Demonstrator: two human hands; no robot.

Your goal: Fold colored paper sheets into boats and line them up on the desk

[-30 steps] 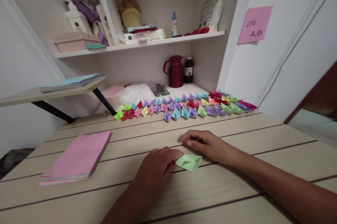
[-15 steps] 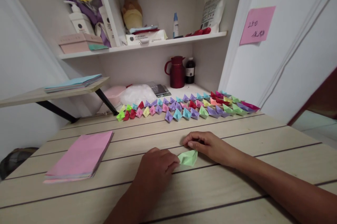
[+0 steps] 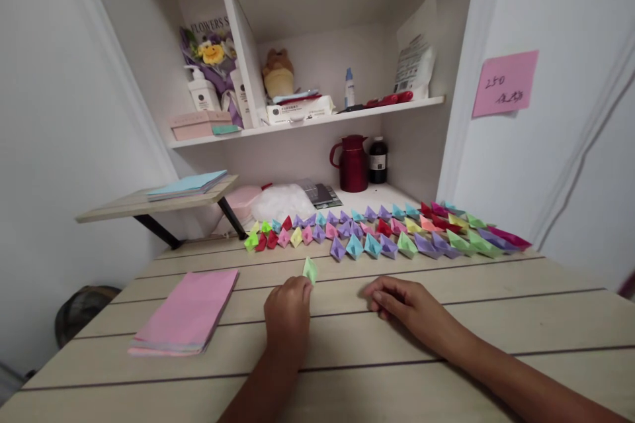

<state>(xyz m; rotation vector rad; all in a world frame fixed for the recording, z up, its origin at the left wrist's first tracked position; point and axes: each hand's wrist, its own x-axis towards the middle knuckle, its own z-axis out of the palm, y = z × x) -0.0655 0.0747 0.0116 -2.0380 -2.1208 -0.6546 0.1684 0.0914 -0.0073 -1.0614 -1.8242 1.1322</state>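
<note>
A small light green folded paper boat [image 3: 310, 271] is pinched at its near end by my left hand [image 3: 288, 307], just in front of the rows of boats. Resting on the table to the right, my right hand [image 3: 404, 304] has its fingers curled in toward the thumb, with nothing seen in them. Behind both hands stand several rows of small paper boats [image 3: 354, 247] in purple, blue, pink, red, yellow and green. To the left of my left hand lies a stack of pink paper sheets [image 3: 191, 307].
A small raised shelf [image 3: 114, 208] on black legs carries blue paper [image 3: 188, 185] at left. Behind the boats are a clear plastic bag [image 3: 288, 202], a dark red jug [image 3: 354, 165] and a dark bottle [image 3: 378, 161]. A pink note [image 3: 506, 83] hangs on the right wall.
My left hand has carried the green boat away from my right hand, toward the rows and leftward, turning it. My right hand no longer touches the boat. The view has tilted up and turned left.
</note>
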